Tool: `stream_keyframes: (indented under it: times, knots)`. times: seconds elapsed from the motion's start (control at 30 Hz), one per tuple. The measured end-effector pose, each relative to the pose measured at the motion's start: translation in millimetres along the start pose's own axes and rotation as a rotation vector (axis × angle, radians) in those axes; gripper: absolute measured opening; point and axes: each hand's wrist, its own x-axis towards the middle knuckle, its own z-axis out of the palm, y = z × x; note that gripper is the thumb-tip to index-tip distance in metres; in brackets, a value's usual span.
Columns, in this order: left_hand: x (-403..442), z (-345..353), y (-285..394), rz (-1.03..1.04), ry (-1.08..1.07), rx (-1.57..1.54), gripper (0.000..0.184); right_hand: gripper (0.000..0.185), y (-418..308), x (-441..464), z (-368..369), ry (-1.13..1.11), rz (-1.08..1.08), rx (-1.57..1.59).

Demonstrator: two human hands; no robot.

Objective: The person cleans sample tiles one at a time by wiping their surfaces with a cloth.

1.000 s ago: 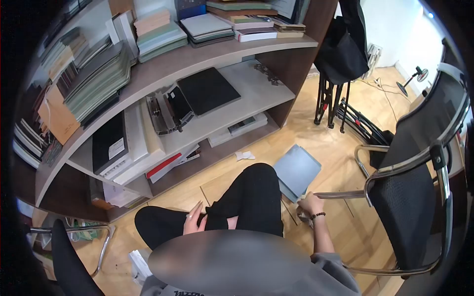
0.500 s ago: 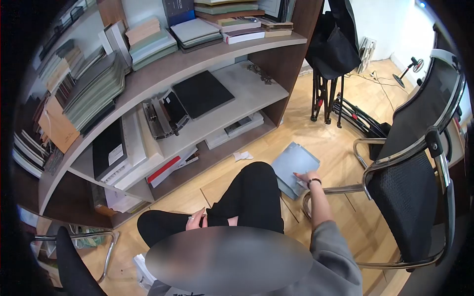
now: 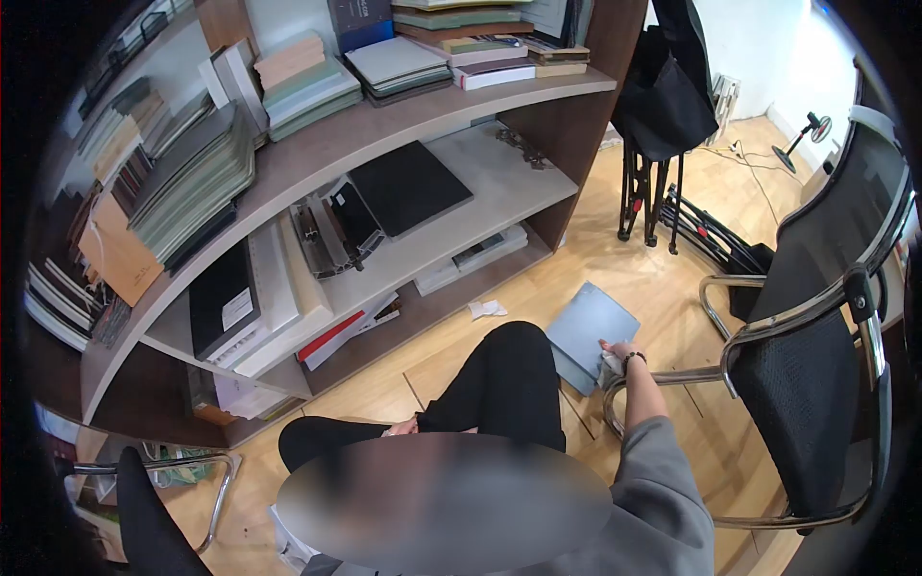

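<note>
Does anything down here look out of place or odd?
Yes. A crumpled white scrap lies loose on the floor before the shelf unit, like litter. The blue folders by the right hand also lie there, edges misaligned.

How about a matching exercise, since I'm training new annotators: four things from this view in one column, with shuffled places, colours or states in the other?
1. Right hand
2. Flat blue folders
3. Small fan
4. Mesh-backed chair

A. Black with a shiny metal frame
B. On the floor near the white wall
C. Holding a crumpled pale material
D. On the floor beside the person's bent knee

Pairs: 1-C, 2-D, 3-B, 4-A
</note>
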Motion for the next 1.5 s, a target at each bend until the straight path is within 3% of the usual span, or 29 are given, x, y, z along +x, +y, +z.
stream_keyframes:
  times: [0.1,0.23,0.33,0.5,0.63,0.73,0.87,1.0,1.07,1.17,1.23,1.3,1.43,1.5]
  knots:
    - [-0.7,1.5,0.7,0.017,0.002,0.006,0.021,0.066,0.3,15.7,-2.4,0.069,-0.055,-0.058]
    - [2.5,2.7,0.3,0.039,0.002,0.012,0.021,0.05,5.1,39.4,-18.4,-0.132,-0.121,0.033]
    - [2.0,3.3,-4.3,0.041,0.019,0.009,0.02,0.027,11.2,53.9,-28.7,-0.812,-0.044,0.701]
    - [-0.1,3.1,-1.9,0.014,0.019,-0.004,0.018,0.027,-34.6,-34.4,-63.4,-0.661,0.008,0.546]
    - [-0.7,2.1,-1.7,0.017,0.037,-0.014,0.018,0.023,-59.8,-50.0,-75.9,-0.553,-0.134,0.534]
    - [-1.3,1.4,-2.7,0.015,0.051,-0.032,0.018,0.016,-76.4,-38.8,-72.4,-0.317,-0.317,0.751]
    - [-2.3,-0.4,-2.6,0.007,0.066,-0.047,0.02,0.011,-98.7,-132.9,-110.5,-0.076,-0.512,0.471]
    - [-2.1,-3.4,-1.0,-0.044,0.041,-0.092,0.021,0.014,-93.3,-205.4,-136.9,-0.014,-0.684,0.416]
    - [-1.1,-4.0,-1.1,-0.073,0.028,-0.109,0.021,0.02,-84.5,-236.3,-143.4,-0.246,-0.797,0.644]
    - [5.2,-2.8,-5.3,-0.24,-0.171,-0.662,0.032,0.023,-78.3,-295.8,-133.5,-0.462,-0.772,0.74]
    - [13.0,-12.8,1.5,-0.442,-0.297,-1.416,0.054,0.023,-74.8,-311.0,-105.5,-0.583,-0.781,0.741]
    - [21.5,-50.6,31.9,-0.443,-0.322,-2.097,0.073,0.023,-85.6,-335.1,-76.1,-0.729,-0.787,0.709]
    - [-13.0,-84.0,6.6,-0.39,-0.19,-2.349,0.072,0.029,-109.5,-396.5,-1.4,-1.071,-0.963,0.432]
    - [-45.8,-105.7,11.3,-0.455,0.011,-2.245,0.064,0.027,-122.0,-414.8,29.2,-1.207,-1.043,0.264]
